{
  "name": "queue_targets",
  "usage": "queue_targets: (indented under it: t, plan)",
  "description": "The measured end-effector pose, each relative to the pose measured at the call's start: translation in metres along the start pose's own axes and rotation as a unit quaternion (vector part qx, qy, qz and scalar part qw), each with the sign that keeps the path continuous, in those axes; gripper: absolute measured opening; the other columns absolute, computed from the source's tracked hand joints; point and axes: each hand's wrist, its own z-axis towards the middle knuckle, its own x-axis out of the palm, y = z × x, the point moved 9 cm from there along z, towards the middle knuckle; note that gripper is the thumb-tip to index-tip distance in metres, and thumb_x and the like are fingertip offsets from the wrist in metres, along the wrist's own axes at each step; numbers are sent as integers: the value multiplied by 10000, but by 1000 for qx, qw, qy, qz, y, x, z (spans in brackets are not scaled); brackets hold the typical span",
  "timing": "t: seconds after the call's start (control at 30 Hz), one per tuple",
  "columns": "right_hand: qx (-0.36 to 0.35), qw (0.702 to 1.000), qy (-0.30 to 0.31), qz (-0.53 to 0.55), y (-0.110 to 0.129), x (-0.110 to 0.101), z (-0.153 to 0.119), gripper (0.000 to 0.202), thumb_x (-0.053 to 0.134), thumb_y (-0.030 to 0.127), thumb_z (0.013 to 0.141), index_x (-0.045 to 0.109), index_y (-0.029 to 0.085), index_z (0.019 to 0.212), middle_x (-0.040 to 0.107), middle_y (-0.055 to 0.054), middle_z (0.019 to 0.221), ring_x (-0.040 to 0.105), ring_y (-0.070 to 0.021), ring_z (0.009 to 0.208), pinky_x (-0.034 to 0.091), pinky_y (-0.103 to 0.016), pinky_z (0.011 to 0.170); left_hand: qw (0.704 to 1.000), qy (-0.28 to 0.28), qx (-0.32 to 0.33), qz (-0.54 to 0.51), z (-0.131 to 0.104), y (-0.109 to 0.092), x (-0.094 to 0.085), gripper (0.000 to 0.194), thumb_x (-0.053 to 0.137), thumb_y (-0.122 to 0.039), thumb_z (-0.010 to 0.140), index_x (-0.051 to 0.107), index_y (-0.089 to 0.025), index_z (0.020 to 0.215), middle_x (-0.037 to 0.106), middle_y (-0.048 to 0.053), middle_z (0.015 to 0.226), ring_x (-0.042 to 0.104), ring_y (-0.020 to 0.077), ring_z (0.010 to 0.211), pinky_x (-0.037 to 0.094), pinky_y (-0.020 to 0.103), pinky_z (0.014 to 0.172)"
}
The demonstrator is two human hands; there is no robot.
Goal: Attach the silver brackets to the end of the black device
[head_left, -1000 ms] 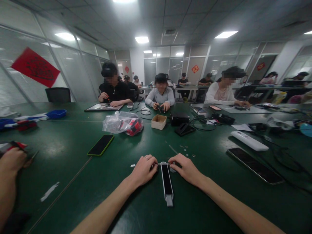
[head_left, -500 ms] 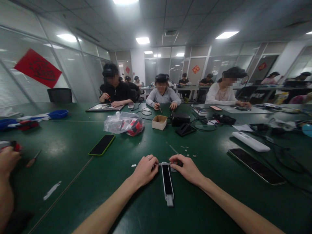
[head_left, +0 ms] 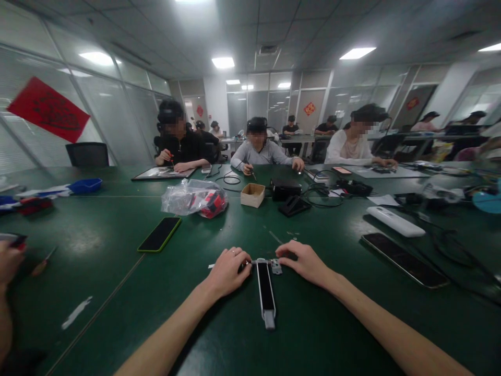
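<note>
A long, narrow device [head_left: 266, 290] with a black face and white rim lies on the green table, its grey end towards me. A thin bar-like part crosses its far end. My left hand [head_left: 230, 269] is closed at the left side of that end, its curled fingers around the near tip of the thin bar [head_left: 255, 261]. On the other side, my right hand [head_left: 299, 258] has its thumb and forefinger bent together beside a small grey metal piece [head_left: 277, 269]. What sits between those fingertips is too small to make out.
A green-edged phone [head_left: 160, 234] lies to the left, a dark phone [head_left: 403, 258] and a white power bank [head_left: 395, 221] to the right. Ahead are a bagged red item [head_left: 195, 198], a small box [head_left: 252, 195] and cables. A co-worker's hand [head_left: 10, 258] is at far left.
My right fingers have shifted slightly and parted a little, baring more of the small metal piece. My left hand stays by the device. The whole view has moved slightly.
</note>
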Motion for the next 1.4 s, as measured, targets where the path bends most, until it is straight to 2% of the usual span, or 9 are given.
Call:
queue_targets:
  t: [0.17,0.37,0.53,0.73,0.87,1.03,1.17,1.27,1.4]
  plan:
    - [35,993,-78,-85,-46,-53,-4,197,533,250,811,613,194,981,618,-54,957,571,-184,845,463,-354,774,1000,-3,3,-12,1,2,-2,156,462,-241,869,603,-184,902,606,45,881,539,181,820,401,303,750]
    - [107,988,43,-106,-99,-57,-15,221,547,247,746,650,199,935,597,-51,957,557,-190,861,450,-355,796,1000,-19,-4,-18,1,2,-7,159,458,-245,866,601,-176,874,607,49,871,541,183,808,400,306,746]
    - [119,985,54,-114,-100,-50,-14,177,518,284,771,649,196,852,608,-49,904,561,-178,801,456,-328,734,1000,-24,-10,-14,0,2,-9,150,455,-232,868,593,-173,873,604,52,883,543,188,818,395,310,741]
    - [118,984,39,-127,-92,-52,-13,98,521,210,727,605,175,765,603,-45,814,548,-162,717,443,-297,660,999,-36,-7,-16,0,4,-8,147,452,-219,866,591,-173,883,603,53,886,541,187,828,395,309,741]
    - [67,990,-15,-121,-65,-45,-8,72,499,190,745,564,179,773,587,-31,792,532,-150,687,445,-290,638,998,-61,-6,-21,-1,0,-13,124,464,-199,860,579,-168,896,604,57,921,546,189,859,396,312,753]
    - [-128,973,-166,-98,26,-24,-9,77,484,143,793,551,182,794,579,-46,773,539,-166,728,465,-312,671,997,-66,13,-49,-4,-14,-20,132,480,-215,881,568,-176,972,611,42,918,551,176,851,392,299,746]
    - [-235,944,-214,-87,80,-1,-20,104,487,109,809,560,181,791,593,-42,749,539,-161,720,449,-297,660,994,-53,57,-80,-7,-32,-20,111,501,-250,893,573,-186,949,627,30,907,552,167,854,382,295,767]
    - [-266,937,-210,-88,91,10,-25,99,498,119,820,578,175,807,604,-44,751,534,-159,700,432,-296,637,990,-43,79,-107,-8,-39,-15,104,540,-263,881,575,-190,946,630,20,890,554,158,844,384,282,772]
    - [-277,935,-205,-81,88,11,-27,101,512,134,841,598,183,862,620,-53,787,543,-162,717,434,-301,641,987,-58,43,-145,-6,-32,-13,99,582,-266,857,598,-185,910,634,10,847,555,147,788,401,263,741]
